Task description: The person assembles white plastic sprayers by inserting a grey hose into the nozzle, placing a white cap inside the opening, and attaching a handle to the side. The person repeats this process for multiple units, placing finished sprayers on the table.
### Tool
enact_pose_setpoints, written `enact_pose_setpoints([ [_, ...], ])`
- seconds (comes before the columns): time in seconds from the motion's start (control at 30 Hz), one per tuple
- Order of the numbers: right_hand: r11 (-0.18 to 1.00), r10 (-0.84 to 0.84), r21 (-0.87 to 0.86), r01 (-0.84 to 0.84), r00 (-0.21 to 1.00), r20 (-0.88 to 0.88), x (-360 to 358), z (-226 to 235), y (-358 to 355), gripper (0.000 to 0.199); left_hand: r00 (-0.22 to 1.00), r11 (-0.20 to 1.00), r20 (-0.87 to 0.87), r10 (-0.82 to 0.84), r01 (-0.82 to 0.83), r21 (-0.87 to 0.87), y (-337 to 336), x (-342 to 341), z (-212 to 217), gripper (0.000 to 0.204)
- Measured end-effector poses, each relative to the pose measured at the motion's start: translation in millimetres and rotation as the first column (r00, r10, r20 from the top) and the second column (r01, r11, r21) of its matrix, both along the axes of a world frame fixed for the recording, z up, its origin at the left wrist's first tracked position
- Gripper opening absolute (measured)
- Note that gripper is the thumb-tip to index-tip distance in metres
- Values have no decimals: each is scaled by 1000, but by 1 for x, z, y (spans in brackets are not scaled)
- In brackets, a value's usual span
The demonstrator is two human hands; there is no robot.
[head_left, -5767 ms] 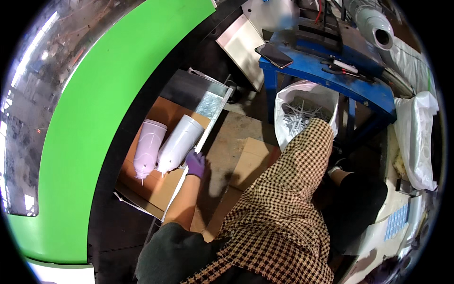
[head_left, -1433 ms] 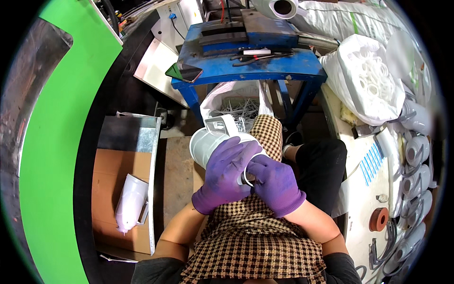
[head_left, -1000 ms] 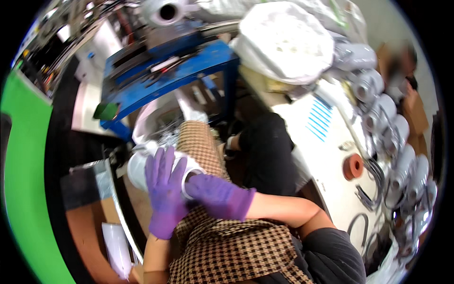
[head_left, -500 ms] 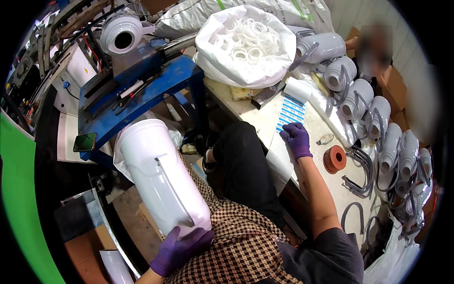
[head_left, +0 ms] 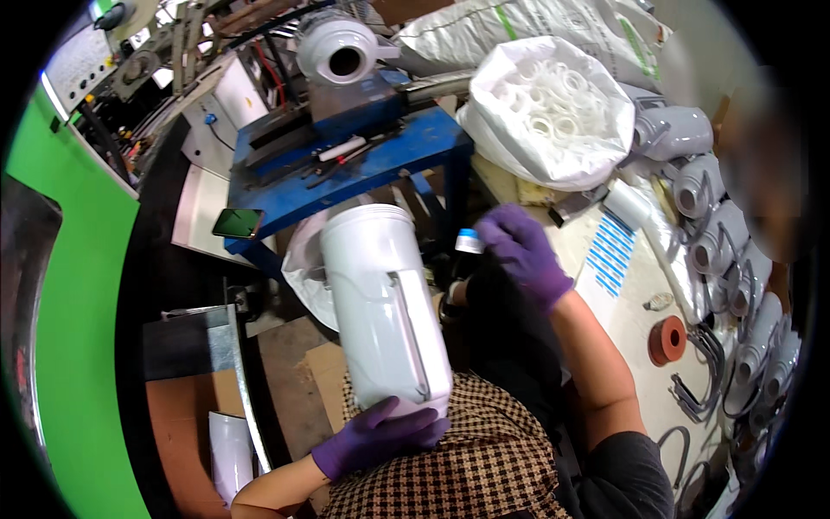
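A large glossy white plastic canister point(head_left: 372, 311) with a threaded rim and a long handle-like strip down its side leans across my lap. My left hand point(head_left: 380, 437), in a purple glove, cups its bottom end with the fingers curled round it. To the right of the canister, my gloved right hand point(head_left: 523, 257) pinches a small blue-and-white sticker point(head_left: 468, 241) at its fingertips, apart from the canister. The sheet of blue-and-white stickers point(head_left: 610, 251) lies on the pale table, running out from a white roll point(head_left: 628, 205).
A white sack point(head_left: 497, 143) of translucent rings stands on the table point(head_left: 627, 333). Grey jugs point(head_left: 696, 186) line its far right side, near an orange-brown tape roll point(head_left: 667, 340) and grey straps point(head_left: 702, 376). A blue bench point(head_left: 346, 186) holds tools, a phone point(head_left: 238, 223) and another canister point(head_left: 341, 48).
My right hand has lifted off the sticker sheet and moved left toward the canister, a sticker now in its fingers. The view has turned left; my left hand still holds the canister's bottom.
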State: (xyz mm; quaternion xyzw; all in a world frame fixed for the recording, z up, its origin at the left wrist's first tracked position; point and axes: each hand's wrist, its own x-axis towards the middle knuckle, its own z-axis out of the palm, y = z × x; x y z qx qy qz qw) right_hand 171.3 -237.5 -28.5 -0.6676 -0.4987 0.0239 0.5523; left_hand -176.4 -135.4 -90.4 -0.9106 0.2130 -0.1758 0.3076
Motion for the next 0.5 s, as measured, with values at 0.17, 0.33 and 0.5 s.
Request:
enact_pose_setpoints([
  [0.17,953,223,-193,-234,972,-77,-21,4,93,30,982,901,179,65,-135,413,6,-6,-5,51],
  [0.33,928,92,-349,-130,988,-121,-35,-14,113,37,1000,999,-30,11,-12,-41,7,-9,-6,61],
  [0.5,980,25,-196,-20,999,26,-15,-16,130,55,999,871,-48,-9,-16,-491,19,-22,-11,66],
])
